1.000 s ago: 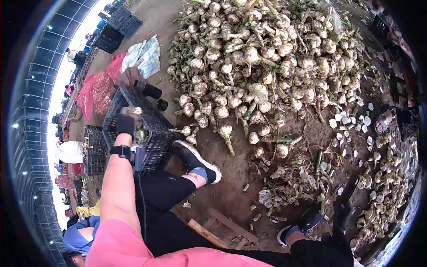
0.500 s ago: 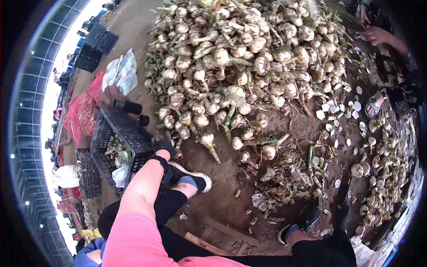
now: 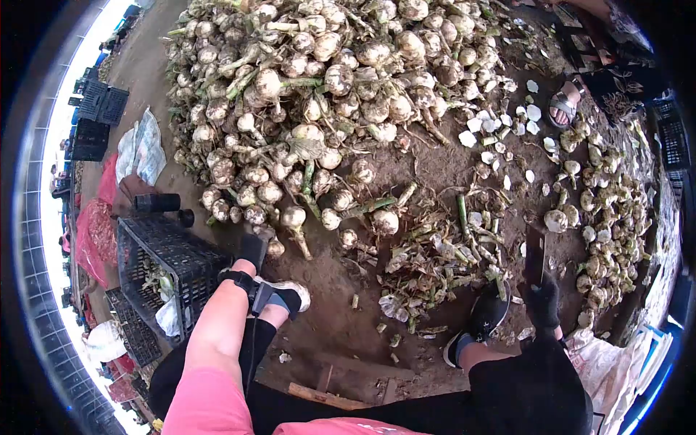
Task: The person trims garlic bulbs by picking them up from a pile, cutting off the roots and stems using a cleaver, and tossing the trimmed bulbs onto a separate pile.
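Note:
My left hand (image 3: 254, 249), in a dark glove, is at the lower left edge of the large garlic pile (image 3: 304, 87), its fingers round a dirty garlic bulb (image 3: 275, 249). On the right, my right hand (image 3: 542, 304), also in a dark glove, is closed round the handle of a broad dark blade (image 3: 535, 254) that points up and away from me. Cut stalks and leaves (image 3: 435, 264) lie heaped on the soil between my hands. A black crate (image 3: 174, 268) with some trimmings and a pale bag inside stands to the left of my left arm.
Trimmed bulbs (image 3: 616, 232) lie in a long heap at the right. White peel pieces (image 3: 533, 112) are scattered near another person's sandalled foot (image 3: 562, 106). Red net sacks (image 3: 94, 235), a pale cloth (image 3: 141, 148) and stacked crates (image 3: 101, 101) are at the left. Wooden pieces (image 3: 326, 396) lie near my legs.
My left hand has moved from above the crate down to the pile's edge and now holds a bulb. The view has turned right, bringing my right hand with the blade into clearer sight.

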A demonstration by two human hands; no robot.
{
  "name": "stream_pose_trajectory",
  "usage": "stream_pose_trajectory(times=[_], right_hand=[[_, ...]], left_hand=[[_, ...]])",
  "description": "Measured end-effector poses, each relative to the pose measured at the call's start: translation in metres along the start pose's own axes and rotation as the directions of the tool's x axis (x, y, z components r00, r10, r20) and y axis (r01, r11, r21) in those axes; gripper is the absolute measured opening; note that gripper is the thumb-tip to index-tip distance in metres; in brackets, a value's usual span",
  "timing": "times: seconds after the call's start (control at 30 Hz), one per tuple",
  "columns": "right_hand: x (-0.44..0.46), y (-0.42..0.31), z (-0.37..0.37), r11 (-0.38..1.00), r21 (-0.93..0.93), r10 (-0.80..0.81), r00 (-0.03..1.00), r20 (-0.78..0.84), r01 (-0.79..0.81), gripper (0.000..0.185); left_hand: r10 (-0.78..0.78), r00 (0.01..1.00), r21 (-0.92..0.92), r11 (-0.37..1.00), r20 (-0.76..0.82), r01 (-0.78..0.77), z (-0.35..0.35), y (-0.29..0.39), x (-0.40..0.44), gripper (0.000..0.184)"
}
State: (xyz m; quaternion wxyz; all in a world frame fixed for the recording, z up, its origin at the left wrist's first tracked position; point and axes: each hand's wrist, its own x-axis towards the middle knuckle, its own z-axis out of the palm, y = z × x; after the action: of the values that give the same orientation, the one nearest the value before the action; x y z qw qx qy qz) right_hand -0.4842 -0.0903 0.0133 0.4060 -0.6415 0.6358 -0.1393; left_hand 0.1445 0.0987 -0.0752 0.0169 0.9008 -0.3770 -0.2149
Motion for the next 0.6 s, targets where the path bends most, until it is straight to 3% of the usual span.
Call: stream_pose_trajectory(times=[0.03, 0.1, 0.17, 0.2, 0.23, 0.33, 0.37, 0.43, 0.47, 0.5, 0.57, 0.6], right_hand=[[0.0, 0.004, 0.003, 0.992, -0.073, -0.106, 0.994, 0.003, 0.106, 0.017], [0.001, -0.003, 0.005, 0.985, -0.163, -0.057, 0.998, 0.008, 0.057, 0.02], [-0.002, -0.022, 0.005, 0.985, 0.102, 0.128, 0.986, 0.11, -0.139, 0.024], [0.005, 0.02, 0.016, 0.992, -0.014, -0.123, 0.992, 0.01, 0.123, 0.024], [0.001, 0.019, 0.015, 0.994, -0.015, -0.113, 0.994, 0.003, 0.113, 0.024], [0.0, -0.03, 0.009, 1.0, -0.014, -0.01, 0.997, 0.071, 0.011, 0.024], [0.0, -0.024, 0.008, 1.0, -0.015, -0.006, 0.998, 0.063, 0.007, 0.024], [0.006, -0.006, 0.012, 0.988, -0.091, -0.117, 0.991, 0.063, 0.123, 0.026], [0.005, -0.004, 0.012, 0.991, -0.039, -0.13, 0.991, 0.028, 0.131, 0.027], [0.005, -0.007, 0.01, 0.992, -0.033, -0.124, 0.992, 0.015, 0.125, 0.027], [0.003, -0.014, 0.005, 0.991, 0.02, -0.129, 0.99, -0.055, 0.13, 0.026], [0.005, 0.008, 0.006, 0.995, -0.037, -0.095, 0.995, -0.015, 0.094, 0.025]], left_hand=[[0.019, 1.0, -0.051, 0.999, 0.002, -0.019, 0.0, 0.008, -0.002, 0.038], [-0.009, 0.992, -0.005, 1.0, 0.129, 0.01, 0.03, 0.001, 0.014, 0.037], [0.001, 0.982, 0.119, 0.993, 0.188, -0.024, 0.051, 0.016, 0.019, 0.037], [0.04, 0.999, 0.004, 0.999, 0.024, -0.04, 0.055, 0.046, 0.005, 0.056], [0.056, 0.989, -0.107, 0.992, -0.137, -0.071, 0.054, 0.08, -0.015, 0.082], [0.238, 0.966, -0.51, 0.821, -0.102, -0.256, 0.053, 0.122, 0.0, 0.079], [0.165, 0.986, -0.608, 0.782, -0.01, -0.137, 0.044, 0.146, 0.004, 0.078], [0.356, 0.934, -0.784, 0.586, 0.023, -0.205, -0.011, 0.205, -0.012, 0.08], [0.38, 0.922, -0.678, 0.658, -0.078, -0.329, -0.011, 0.21, -0.005, 0.079], [0.426, 0.857, -0.302, 0.809, -0.29, -0.504, -0.025, 0.222, -0.012, 0.066], [0.548, 0.674, 0.03, 0.787, -0.495, -0.617, -0.051, 0.253, -0.032, 0.052], [0.581, 0.677, -0.049, 0.742, -0.452, -0.669, -0.051, 0.26, -0.04, 0.044]])
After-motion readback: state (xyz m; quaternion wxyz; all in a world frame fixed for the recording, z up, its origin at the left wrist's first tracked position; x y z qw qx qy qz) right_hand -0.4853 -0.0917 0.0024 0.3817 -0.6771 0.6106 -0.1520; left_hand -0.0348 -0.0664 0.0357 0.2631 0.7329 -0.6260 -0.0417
